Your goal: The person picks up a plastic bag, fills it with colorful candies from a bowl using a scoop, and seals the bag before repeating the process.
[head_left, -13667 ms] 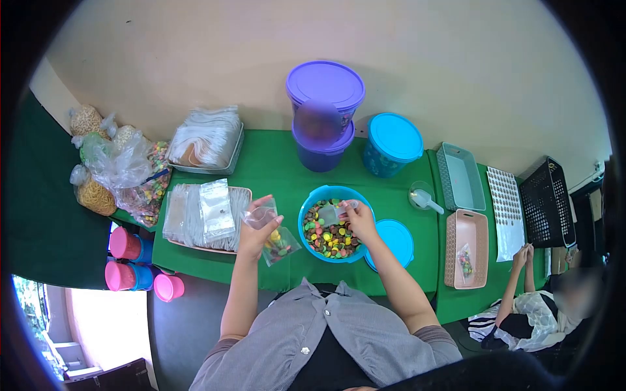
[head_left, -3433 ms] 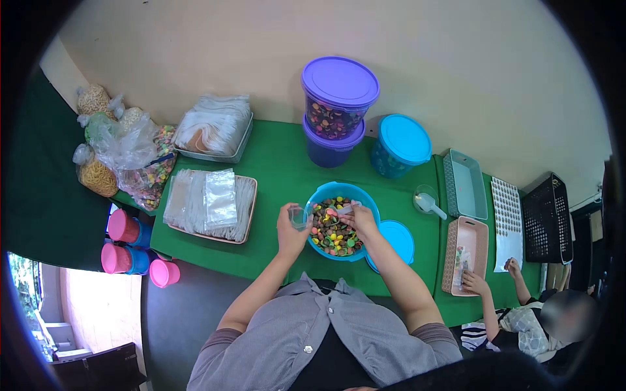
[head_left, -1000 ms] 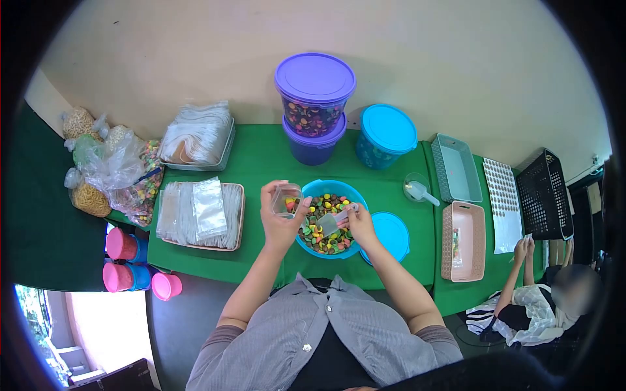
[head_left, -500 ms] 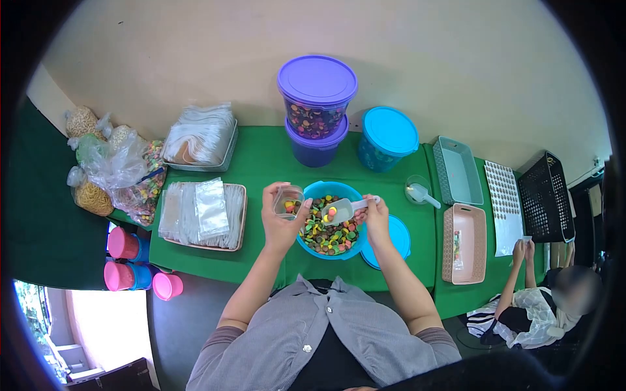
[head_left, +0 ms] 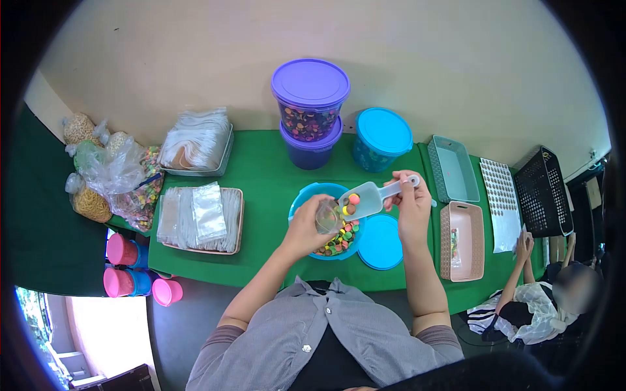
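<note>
The clear scoop (head_left: 369,199), with colourful pieces (head_left: 351,203) at its lip, is at the centre of my view, its handle gripped in my right hand (head_left: 412,207). My left hand (head_left: 304,229) holds a clear cup (head_left: 328,216) just beside it, over the blue bowl (head_left: 309,190).

This looks like a small packing room for sweets or snacks, set up along a plain wall. Green-clothed tables (head_left: 261,153) carry a blue bowl of colorful candies (head_left: 340,242) at center and, toward nine o'clock, a basket of clear pouches (head_left: 199,218) and bulk bags of snacks (head_left: 124,173). Toward three o'clock lie a sheet of round stickers (head_left: 501,203) and trays, with another person (head_left: 544,306) at the table's end.
</note>
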